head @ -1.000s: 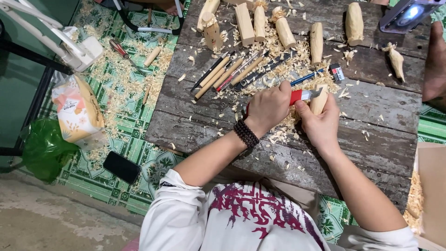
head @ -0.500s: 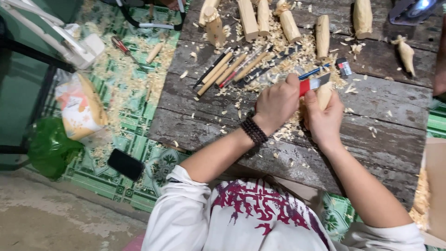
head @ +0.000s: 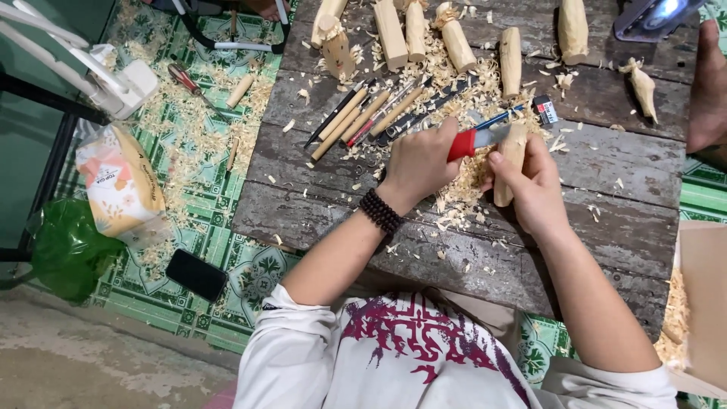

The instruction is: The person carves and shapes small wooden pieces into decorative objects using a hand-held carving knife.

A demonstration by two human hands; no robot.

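Observation:
My left hand [head: 416, 163], with a dark bead bracelet on the wrist, grips a knife with a red handle [head: 463, 144]. Its blade lies against a short pale wooden piece [head: 513, 148], which my right hand [head: 534, 185] holds upright on the weathered plank table [head: 606, 220]. Wood shavings [head: 462, 201] are heaped under and around both hands.
A row of carving tools and pencils [head: 371, 113] lies just beyond my left hand. Several wooden blanks [head: 454, 38] and a small carved figure [head: 644, 85] stand at the far edge. Another person's hand [head: 708, 91] rests at the right. On the floor lie a phone [head: 195, 274] and bags [head: 121, 185].
Both hands stay on the knife and the wooden piece, the blade working against the wood. The view has shifted slightly, so the hands sit a little higher in the picture.

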